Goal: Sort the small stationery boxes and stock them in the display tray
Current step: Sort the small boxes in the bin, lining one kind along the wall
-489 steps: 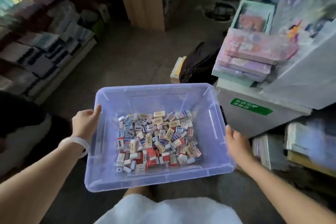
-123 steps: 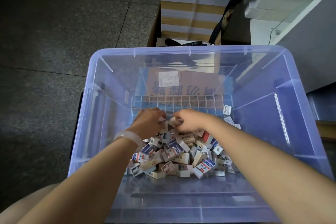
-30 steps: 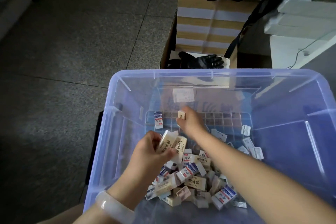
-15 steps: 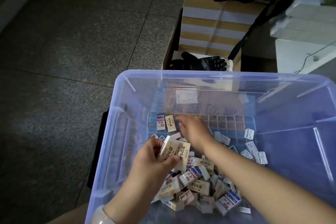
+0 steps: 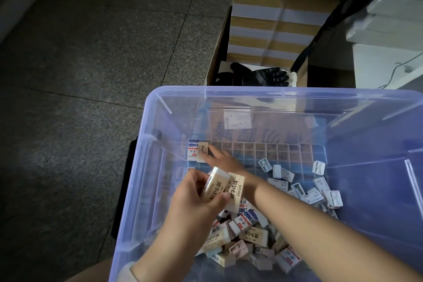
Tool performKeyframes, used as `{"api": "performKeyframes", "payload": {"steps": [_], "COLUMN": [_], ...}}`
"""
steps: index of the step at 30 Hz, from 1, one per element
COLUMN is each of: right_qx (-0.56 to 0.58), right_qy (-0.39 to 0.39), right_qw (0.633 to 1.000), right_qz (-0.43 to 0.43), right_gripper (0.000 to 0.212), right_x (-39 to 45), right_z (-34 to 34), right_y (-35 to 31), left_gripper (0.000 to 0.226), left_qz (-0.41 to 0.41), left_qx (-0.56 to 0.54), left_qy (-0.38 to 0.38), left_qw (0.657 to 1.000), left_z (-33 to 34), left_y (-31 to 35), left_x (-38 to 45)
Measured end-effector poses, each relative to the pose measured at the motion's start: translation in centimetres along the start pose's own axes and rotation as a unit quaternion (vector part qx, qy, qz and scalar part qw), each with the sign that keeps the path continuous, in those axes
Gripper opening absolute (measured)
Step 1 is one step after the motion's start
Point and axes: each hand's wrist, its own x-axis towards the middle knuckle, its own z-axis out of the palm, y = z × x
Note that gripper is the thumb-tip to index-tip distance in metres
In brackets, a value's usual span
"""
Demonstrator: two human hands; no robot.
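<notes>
The bin point(image 5: 146, 135) corrals a loose pile of boxes point(image 5: 251, 233) beside its far grid, keeping stock within reach. Left hand point(image 5: 196, 199) grips two beige boxes point(image 5: 225, 186) as supply; right hand point(image 5: 223, 159), fingers straight, presses one point(image 5: 202, 151) into the row.

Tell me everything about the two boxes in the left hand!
The two beige eraser boxes are small cardboard-looking rectangles with dark characters and the word ERASER printed on them. They sit side by side, tilted, gripped between the thumb and fingers of the left hand, held above the loose pile inside the clear plastic bin.
</notes>
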Motion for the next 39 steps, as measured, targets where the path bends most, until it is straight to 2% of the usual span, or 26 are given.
{"api": "performKeyframes", "payload": {"steps": [4, 6, 8, 10, 12, 14, 16, 17, 18, 19, 20, 21, 23, 26, 29, 31, 33, 35, 37, 39], "right_qx": [-0.077, -0.222, -0.308, -0.338, -0.325, -0.25, -0.063, 0.063, 0.203, 0.326, 0.404, 0.429, 0.405, 0.372, 0.362, 0.35, 0.328, 0.318, 0.302, 0.289], "right_qy": [0.056, 0.042, 0.04, 0.048, 0.026, 0.009, 0.041, 0.043, 0.022, -0.01, -0.044, -0.066, -0.052, 0.051, 0.154, 0.214, 0.249, 0.249, 0.231, 0.24], "right_qw": [0.994, 0.97, 0.944, 0.933, 0.939, 0.964, 0.995, 0.996, 0.978, 0.945, 0.913, 0.9, 0.911, 0.927, 0.919, 0.908, 0.903, 0.904, 0.912, 0.909], "right_qz": [-0.052, -0.084, -0.107, -0.111, -0.113, -0.094, -0.058, -0.042, -0.031, -0.026, -0.029, -0.042, -0.056, -0.025, 0.031, 0.086, 0.125, 0.144, 0.154, 0.18], "right_gripper": [0.046, 0.049, 0.058, 0.062, 0.063, 0.059, 0.049, 0.041, 0.036, 0.037, 0.039, 0.035, 0.026, 0.031, 0.026, 0.019, 0.018, 0.024, 0.026, 0.023], "right_x": [-0.6, -0.7, -0.3, 0.1, 0.0, -0.9, -2.6, -3.8, -5.2, -6.7, -8.0, -9.2, -10.5, -10.9, -10.3, -9.0, -7.5, -5.5, -3.2, -1.2], "right_z": [-0.3, -0.1, 0.3, 0.1, -0.3, -1.3, -2.9, -3.9, -4.8, -5.7, -6.3, -6.6, -6.7, -6.8, -7.2, -6.8, -6.0, -4.9, -3.5, -2.2], "right_y": [-0.1, 0.4, 0.9, 0.9, 0.8, 0.8, 0.6, 0.4, 0.3, 0.2, 0.3, 0.2, 0.4, 1.1, 2.9, 4.3, 4.7, 4.6, 4.3, 4.1], "left_gripper": [0.022, 0.022, 0.022, 0.021, 0.021, 0.02, 0.019, 0.019, 0.02, 0.021, 0.022, 0.023, 0.024, 0.017, 0.015, 0.024, 0.03, 0.03, 0.029, 0.028], "left_qz": [0.013, 0.015, 0.016, 0.013, 0.006, -0.002, -0.012, -0.016, -0.017, -0.016, -0.013, -0.01, -0.011, -0.022, -0.036, -0.069, -0.089, -0.05, 0.037, 0.093], "left_qx": [0.003, 0.002, 0.004, 0.001, -0.007, -0.017, -0.036, -0.043, -0.047, -0.052, -0.062, -0.072, -0.088, -0.135, -0.14, -0.133, -0.049, 0.118, 0.324, 0.44], "left_qy": [0.003, 0.005, 0.004, 0.002, 0.009, 0.025, 0.043, 0.052, 0.06, 0.066, 0.069, 0.07, 0.06, 0.013, 0.021, 0.046, 0.101, 0.143, 0.132, 0.106], "left_qw": [1.0, 1.0, 1.0, 1.0, 1.0, 1.0, 0.998, 0.998, 0.997, 0.996, 0.996, 0.995, 0.994, 0.991, 0.989, 0.988, 0.99, 0.982, 0.936, 0.887], "left_z": [0.0, 0.0, 0.0, 0.0, 0.1, 0.1, 0.0, 0.0, 0.1, 0.2, 0.4, 0.7, 1.5, 2.3, 1.9, 1.9, 2.3, 3.1, 3.7, 4.1], "left_y": [-0.2, -0.2, -0.1, 0.0, 0.0, 0.0, 0.0, 0.0, 0.1, 0.1, 0.3, 0.4, 1.0, 1.9, 1.5, 0.5, -0.4, -0.9, -1.3, -1.8], "left_x": [-0.1, 0.0, 0.0, 0.0, 0.0, 0.2, 0.4, 0.6, 0.7, 1.0, 1.1, 1.4, 1.8, 2.3, 4.0, 5.7, 7.4, 8.9, 10.1, 11.2]}}
